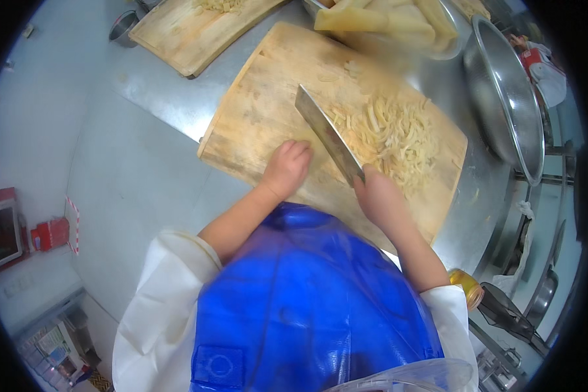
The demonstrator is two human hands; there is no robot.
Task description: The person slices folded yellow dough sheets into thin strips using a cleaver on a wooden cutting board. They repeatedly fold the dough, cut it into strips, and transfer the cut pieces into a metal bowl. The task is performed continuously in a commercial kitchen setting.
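A large wooden cutting board [255, 103] lies in front of me on a steel table. My right hand [379, 196] is closed around the handle of a cleaver [328, 134], whose broad blade slants up to the left across the board. My left hand [288, 166] rests with bent fingers left of the blade, on or beside a flat, pale yellowish piece [316, 152]; whether it grips the piece is hidden under the fingers. Right of the blade a heap of pale, thin-cut strips [397, 137] is spread over the board.
Beyond the board a steel bowl [453, 49] holds large pale yellow sheets [387, 22]. A big steel colander [507, 103] stands tilted at the right. A second cutting board [191, 36] with cut pieces lies upper left, beside a metal cup [123, 29]. A person [544, 73] is at the far right.
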